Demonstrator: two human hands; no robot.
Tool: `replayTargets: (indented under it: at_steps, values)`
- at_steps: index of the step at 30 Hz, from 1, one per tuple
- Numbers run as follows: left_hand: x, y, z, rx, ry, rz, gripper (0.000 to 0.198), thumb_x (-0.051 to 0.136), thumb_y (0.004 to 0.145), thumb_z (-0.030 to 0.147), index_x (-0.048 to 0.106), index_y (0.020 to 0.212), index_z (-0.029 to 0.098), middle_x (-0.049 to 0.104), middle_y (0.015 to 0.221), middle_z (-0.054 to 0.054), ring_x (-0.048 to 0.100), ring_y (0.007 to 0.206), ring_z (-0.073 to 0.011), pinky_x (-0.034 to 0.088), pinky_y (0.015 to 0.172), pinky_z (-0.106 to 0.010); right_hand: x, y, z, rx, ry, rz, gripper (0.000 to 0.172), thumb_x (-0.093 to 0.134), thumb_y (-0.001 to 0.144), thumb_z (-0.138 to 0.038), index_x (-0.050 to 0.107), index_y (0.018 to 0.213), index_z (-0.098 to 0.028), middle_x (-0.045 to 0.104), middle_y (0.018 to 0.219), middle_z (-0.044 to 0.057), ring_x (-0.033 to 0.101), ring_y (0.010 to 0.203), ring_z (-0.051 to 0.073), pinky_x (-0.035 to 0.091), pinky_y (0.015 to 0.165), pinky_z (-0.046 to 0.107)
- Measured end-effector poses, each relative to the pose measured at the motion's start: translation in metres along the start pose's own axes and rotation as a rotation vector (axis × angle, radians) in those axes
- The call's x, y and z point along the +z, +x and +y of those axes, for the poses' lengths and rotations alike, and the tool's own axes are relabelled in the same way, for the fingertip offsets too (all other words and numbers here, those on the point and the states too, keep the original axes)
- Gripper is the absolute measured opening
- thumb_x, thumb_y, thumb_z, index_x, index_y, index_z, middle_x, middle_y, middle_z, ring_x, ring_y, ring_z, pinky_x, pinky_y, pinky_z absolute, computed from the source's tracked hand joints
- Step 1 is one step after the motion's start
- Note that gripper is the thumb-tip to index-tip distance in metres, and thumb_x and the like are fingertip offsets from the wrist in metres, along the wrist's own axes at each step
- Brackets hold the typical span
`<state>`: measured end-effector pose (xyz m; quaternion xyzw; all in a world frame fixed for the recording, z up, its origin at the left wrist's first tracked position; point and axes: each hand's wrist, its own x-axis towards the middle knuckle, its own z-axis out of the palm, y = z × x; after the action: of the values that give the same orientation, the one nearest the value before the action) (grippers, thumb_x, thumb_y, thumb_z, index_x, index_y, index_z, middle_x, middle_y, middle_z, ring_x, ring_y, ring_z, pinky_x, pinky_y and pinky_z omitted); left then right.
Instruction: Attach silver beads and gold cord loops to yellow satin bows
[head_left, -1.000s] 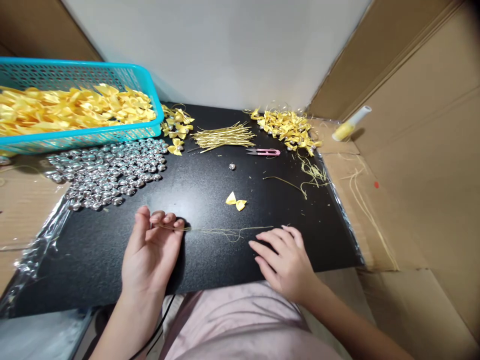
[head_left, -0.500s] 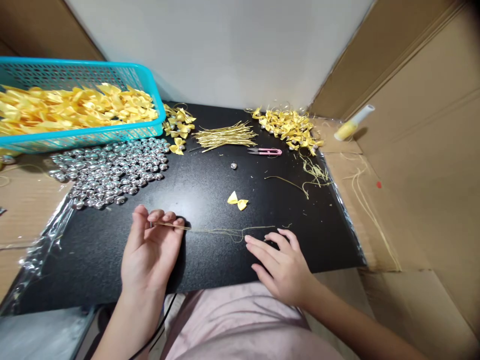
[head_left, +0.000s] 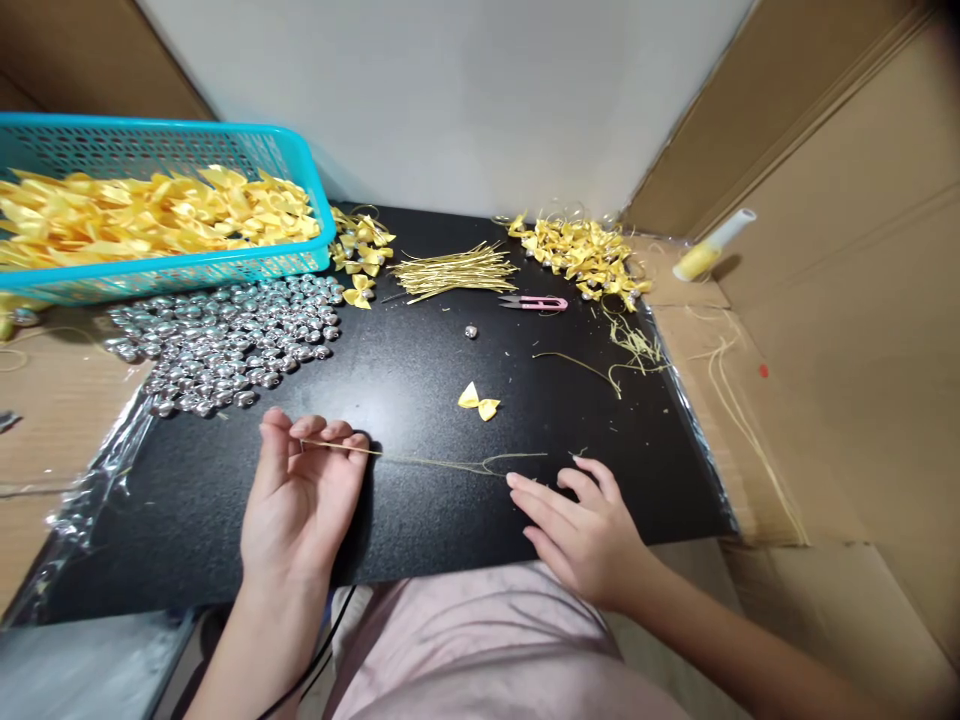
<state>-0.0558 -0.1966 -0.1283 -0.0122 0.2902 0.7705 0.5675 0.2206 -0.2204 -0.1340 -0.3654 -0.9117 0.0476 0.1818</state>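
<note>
Cardboard panels (head_left: 840, 240) are flanking a pale wall (head_left: 465, 110), and a black counter (head_left: 420, 530) is spreading out below it. At the far left, a turquoise perforated basket (head_left: 187, 262) is holding a thick heap of yellow ribbon bows (head_left: 165, 215), which are lying loosely over one another below the back rim. Just in front of it, many shiny silver beads (head_left: 240, 335) are lying in a broad spread.

Palm up, the left hand (head_left: 300, 510) is pinching thin yellowish threads (head_left: 435, 462) between the thumb and a fingertip, with the other fingers curling beneath the strands. From there the threads are running rightward, low over the near part of the counter, and are splitting near the right hand (head_left: 592, 535). That hand is facing palm down with its fingers parted and lightly bent; its index fingertip is meeting one strand, though whether it is pressing on it is hard to tell, and it is gripping nothing visible.

Beyond the threads, a single yellow bow (head_left: 478, 402) is resting between the two hands, and one silver bead (head_left: 471, 332) is sitting farther back. Gold strips (head_left: 454, 272) are lying bundled behind that, with pink-handled snips (head_left: 547, 303) pointing left beside them.
</note>
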Motion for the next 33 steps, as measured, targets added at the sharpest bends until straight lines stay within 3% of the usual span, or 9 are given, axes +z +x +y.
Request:
replayTargets:
  at_steps: [10,16,24,33]
  values:
    - [0.000,0.002,-0.002,0.020,-0.014,0.021,0.008,0.069,0.084,0.025,0.065,0.079,0.022,0.060,0.063,0.006,0.059,0.059,-0.0133,0.054,0.057,-0.029,-0.003,-0.005,0.005,0.017,0.070,0.017,0.027,0.059,0.086,-0.022,0.063,0.113,-0.020,0.068,0.123,-0.003,0.050,0.090,0.021,0.028,0.099,0.046]
    - [-0.002,0.001,-0.004,0.021,0.030,-0.009,0.007,0.071,0.083,0.023,0.065,0.081,0.021,0.059,0.066,0.006,0.060,0.061,-0.0126,0.055,0.059,-0.028,-0.012,0.015,0.007,0.020,0.266,0.118,0.023,0.058,0.084,-0.016,0.062,0.106,-0.020,0.073,0.111,0.001,0.053,0.091,0.021,0.033,0.097,0.044]
    - [-0.005,0.000,-0.004,0.037,0.041,-0.021,0.011,0.075,0.079,0.022,0.065,0.081,0.020,0.059,0.065,0.006,0.059,0.060,-0.0124,0.054,0.055,-0.027,0.006,0.050,-0.005,-0.116,0.185,-0.116,0.030,0.050,0.093,-0.030,0.058,0.121,-0.020,0.062,0.133,0.000,0.050,0.109,0.023,0.024,0.102,0.046]
    - [-0.005,0.002,-0.004,0.042,-0.017,-0.013,0.011,0.076,0.079,0.021,0.065,0.083,0.020,0.056,0.059,0.007,0.057,0.058,-0.0112,0.054,0.056,-0.025,0.010,0.041,0.004,-0.230,0.033,-0.064,0.030,0.047,0.095,-0.030,0.063,0.117,-0.018,0.064,0.130,0.000,0.051,0.103,0.023,0.025,0.100,0.047]
